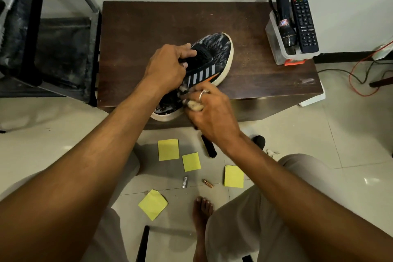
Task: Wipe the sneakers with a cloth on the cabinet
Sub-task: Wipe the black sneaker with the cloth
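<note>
- Black mesh sneaker (214, 57), white sole: lying on the dark wooden cabinet (148, 27), heel at its near edge.
- Left hand (165, 66): we are gripping the sneaker by its opening.
- Right hand (212, 112): we are pinching a pale cloth (194, 106) against the sneaker's side.
- Clear plastic tub (276, 49) with black torch (282, 6) and remote (304, 23): standing at the cabinet's right end.
- Yellow paper squares (168, 149), black brush (209, 148): lying on the floor (63, 134), our right wrist partly covering the brush.
</note>
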The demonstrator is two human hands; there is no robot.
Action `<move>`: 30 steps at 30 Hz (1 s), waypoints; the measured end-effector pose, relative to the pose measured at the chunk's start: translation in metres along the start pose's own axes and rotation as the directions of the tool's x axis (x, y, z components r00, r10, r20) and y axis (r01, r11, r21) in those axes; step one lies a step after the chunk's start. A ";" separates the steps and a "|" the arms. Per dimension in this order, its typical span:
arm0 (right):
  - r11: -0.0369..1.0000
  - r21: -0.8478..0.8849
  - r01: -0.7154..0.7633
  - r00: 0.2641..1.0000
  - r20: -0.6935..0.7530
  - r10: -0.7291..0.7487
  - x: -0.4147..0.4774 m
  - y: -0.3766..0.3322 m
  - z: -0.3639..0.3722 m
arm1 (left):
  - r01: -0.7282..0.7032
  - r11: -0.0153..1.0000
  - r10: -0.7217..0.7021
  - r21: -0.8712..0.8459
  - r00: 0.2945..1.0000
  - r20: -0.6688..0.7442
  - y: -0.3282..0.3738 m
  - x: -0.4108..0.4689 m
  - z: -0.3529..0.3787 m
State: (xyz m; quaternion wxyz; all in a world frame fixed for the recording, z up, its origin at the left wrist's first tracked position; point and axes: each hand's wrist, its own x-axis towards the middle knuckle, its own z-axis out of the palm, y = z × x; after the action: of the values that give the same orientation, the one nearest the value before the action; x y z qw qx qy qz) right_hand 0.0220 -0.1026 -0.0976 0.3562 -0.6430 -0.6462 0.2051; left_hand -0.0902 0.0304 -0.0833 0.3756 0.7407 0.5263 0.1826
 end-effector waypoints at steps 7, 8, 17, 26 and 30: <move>0.999 -0.005 0.051 0.997 0.061 -0.051 -0.007 -0.012 0.002 | 0.010 1.000 -0.010 -0.002 1.000 -0.006 0.001 -0.001 -0.001; 0.999 -0.005 0.043 0.997 0.065 -0.042 -0.005 -0.009 0.001 | 0.011 1.000 -0.011 -0.001 1.000 -0.007 0.002 -0.001 -0.001; 1.000 -0.018 0.004 0.999 0.050 -0.003 -0.008 -0.005 -0.004 | 0.017 1.000 -0.017 0.021 1.000 -0.012 0.006 -0.003 -0.002; 0.998 -0.054 -0.020 0.999 0.044 0.023 -0.008 0.001 -0.004 | 0.033 0.999 -0.033 0.023 0.999 -0.019 0.006 -0.003 -0.001; 0.994 -0.065 -0.087 0.995 -0.059 0.083 0.001 0.006 -0.007 | 0.056 0.998 -0.055 0.007 0.998 -0.034 0.004 -0.003 -0.002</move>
State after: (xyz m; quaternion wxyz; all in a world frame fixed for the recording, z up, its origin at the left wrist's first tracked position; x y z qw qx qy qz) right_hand 0.0310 -0.1023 -0.0969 0.3432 -0.6872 -0.6146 0.1798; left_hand -0.0894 0.0276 -0.0786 0.3689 0.7241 0.5536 0.1823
